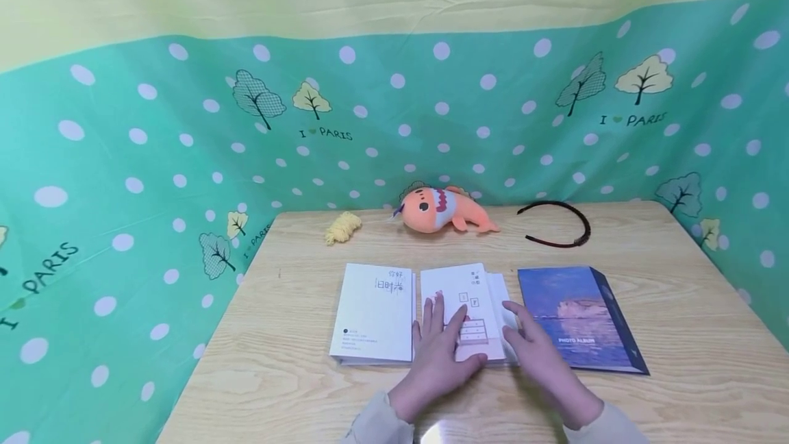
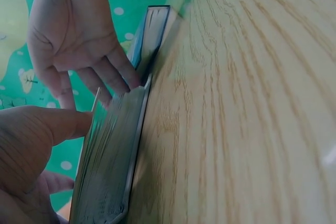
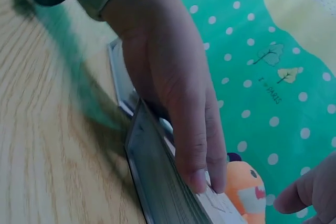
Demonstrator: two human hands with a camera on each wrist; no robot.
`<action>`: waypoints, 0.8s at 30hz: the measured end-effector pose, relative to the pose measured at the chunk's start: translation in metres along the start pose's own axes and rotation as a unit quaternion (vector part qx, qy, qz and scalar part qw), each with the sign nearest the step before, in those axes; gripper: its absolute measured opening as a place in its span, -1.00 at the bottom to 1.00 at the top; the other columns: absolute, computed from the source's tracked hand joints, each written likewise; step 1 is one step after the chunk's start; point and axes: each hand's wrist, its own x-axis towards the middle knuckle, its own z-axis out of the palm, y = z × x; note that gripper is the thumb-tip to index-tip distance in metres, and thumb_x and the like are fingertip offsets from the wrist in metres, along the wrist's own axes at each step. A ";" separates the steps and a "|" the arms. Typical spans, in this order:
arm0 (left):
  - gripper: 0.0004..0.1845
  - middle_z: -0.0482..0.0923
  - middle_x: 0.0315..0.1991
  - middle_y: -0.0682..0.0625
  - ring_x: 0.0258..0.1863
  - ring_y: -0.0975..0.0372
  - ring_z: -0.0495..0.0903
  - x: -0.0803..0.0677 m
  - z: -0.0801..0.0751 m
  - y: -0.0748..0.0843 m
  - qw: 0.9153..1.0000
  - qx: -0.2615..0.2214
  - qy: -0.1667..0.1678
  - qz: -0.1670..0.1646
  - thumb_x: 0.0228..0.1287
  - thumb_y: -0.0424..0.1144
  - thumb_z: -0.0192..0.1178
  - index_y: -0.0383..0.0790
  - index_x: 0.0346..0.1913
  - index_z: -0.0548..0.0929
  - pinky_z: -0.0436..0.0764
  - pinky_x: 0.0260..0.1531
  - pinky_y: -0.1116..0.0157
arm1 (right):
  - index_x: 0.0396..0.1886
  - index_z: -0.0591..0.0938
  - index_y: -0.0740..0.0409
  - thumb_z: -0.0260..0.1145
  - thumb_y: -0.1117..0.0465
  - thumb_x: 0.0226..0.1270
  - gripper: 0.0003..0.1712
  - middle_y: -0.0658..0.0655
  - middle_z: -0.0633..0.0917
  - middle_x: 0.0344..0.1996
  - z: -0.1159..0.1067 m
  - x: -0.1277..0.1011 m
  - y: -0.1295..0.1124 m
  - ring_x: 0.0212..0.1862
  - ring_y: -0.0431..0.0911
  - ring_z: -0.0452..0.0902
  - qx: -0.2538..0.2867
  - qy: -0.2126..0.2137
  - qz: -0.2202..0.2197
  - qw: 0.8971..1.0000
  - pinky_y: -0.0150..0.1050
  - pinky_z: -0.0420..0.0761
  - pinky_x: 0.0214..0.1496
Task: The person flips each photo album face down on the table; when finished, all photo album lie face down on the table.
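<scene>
My left hand (image 1: 439, 355) lies flat on the white album (image 1: 459, 317); right hand (image 1: 542, 362) relaxed beside the blue "PHOTO ALBUM" (image 1: 579, 317).

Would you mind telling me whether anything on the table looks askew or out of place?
Nothing stands out. The white album lies open and flat under both hands, the blue album sits closed beside it, and nothing looks spilled or damaged.
</scene>
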 end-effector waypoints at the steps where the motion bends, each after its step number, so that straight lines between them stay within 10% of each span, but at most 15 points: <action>1: -0.13 -0.21 0.54 -0.28 0.51 -0.15 -0.27 0.000 0.000 0.000 1.000 0.000 0.002 0.001 0.09 0.20 0.30 -0.04 0.45 0.32 -0.13 0.29 -0.37 | 0.49 0.13 0.22 -0.03 0.27 0.52 -0.40 0.48 0.07 0.45 -0.001 0.000 0.000 0.43 0.39 -0.01 0.007 0.000 0.002 1.000 0.29 0.09 0.38; 24: -0.13 -0.22 0.55 -0.26 0.51 -0.13 -0.29 -0.001 0.001 0.000 1.000 -0.006 0.005 0.006 0.07 0.18 0.30 -0.03 0.45 0.32 -0.08 0.32 -0.31 | 0.46 0.19 0.24 0.04 0.31 0.47 -0.40 0.49 0.12 0.42 0.005 -0.002 0.006 0.43 0.40 -0.02 0.046 0.046 0.000 0.998 0.28 0.07 0.40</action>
